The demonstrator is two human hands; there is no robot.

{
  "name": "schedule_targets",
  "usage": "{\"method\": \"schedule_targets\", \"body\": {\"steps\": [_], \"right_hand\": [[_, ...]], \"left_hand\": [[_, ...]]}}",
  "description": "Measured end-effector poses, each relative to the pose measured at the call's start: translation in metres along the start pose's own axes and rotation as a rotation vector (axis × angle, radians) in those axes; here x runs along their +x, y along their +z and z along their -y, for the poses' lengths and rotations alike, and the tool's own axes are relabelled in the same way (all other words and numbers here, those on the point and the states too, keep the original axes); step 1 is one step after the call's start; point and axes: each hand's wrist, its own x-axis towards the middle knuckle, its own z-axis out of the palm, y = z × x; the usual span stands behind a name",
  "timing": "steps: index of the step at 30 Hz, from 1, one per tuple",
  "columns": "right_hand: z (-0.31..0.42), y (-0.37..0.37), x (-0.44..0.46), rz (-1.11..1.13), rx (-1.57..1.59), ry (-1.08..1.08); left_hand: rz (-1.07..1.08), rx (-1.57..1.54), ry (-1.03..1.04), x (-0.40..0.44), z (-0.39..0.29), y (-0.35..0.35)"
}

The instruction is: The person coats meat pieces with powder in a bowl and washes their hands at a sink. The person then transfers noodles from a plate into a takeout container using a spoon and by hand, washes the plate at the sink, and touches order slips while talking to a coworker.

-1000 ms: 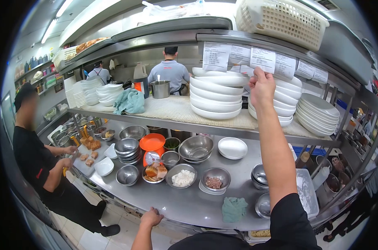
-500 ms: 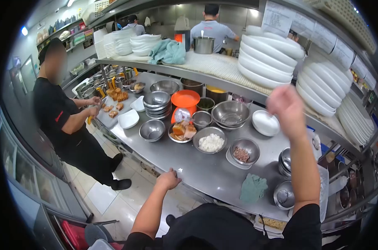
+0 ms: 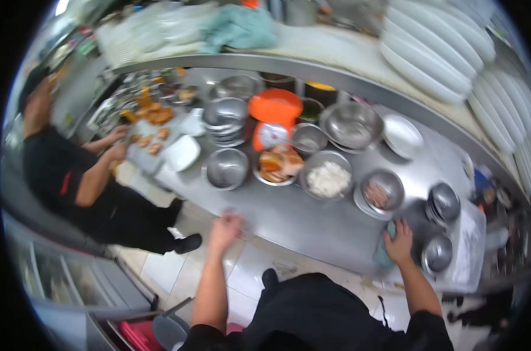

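Note:
My right hand (image 3: 400, 240) lies over a green cloth (image 3: 385, 250) near the front edge of the steel table, fingers spread on it. My palm hides part of the cloth. Smeared by motion, my left hand (image 3: 227, 227) is at the table's front edge; its fingers cannot be made out. Nearest to the right hand are a metal bowl of pinkish chopped food (image 3: 380, 194) on a white dish and a metal bowl (image 3: 437, 254). Beyond the left hand stand an empty metal bowl (image 3: 225, 168) and a bowl of cooked meat pieces (image 3: 280, 164).
A bowl of white food (image 3: 328, 176) and an orange scale (image 3: 275, 106) stand mid-table. Stacked bowls (image 3: 225, 117) are left of the scale. A shelf with white plates (image 3: 435, 44) overhangs the back. At the left, a person in black (image 3: 60, 158) works beside browned food pieces.
My right hand has come down from in front of the shelf onto the green cloth. The left hand has shifted slightly. My view has tilted down, and the table appears closer.

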Motion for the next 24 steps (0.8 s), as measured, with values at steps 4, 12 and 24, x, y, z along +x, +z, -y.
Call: {"method": "schedule_targets", "body": {"steps": [4,12,24], "right_hand": [[0.037,-0.001,-0.012,-0.186,0.043,0.268],[0.166,0.04,-0.05,-0.134,0.047,-0.305],[0.107,0.014,0.024,-0.312,0.775,0.641]], "left_hand": [[-0.23,-0.225,-0.166,0.079,-0.012,-0.04],[-0.074,-0.343,-0.108,0.164,0.016,-0.074],[0.498,-0.349,-0.171,0.018,-0.053,0.03]]}}
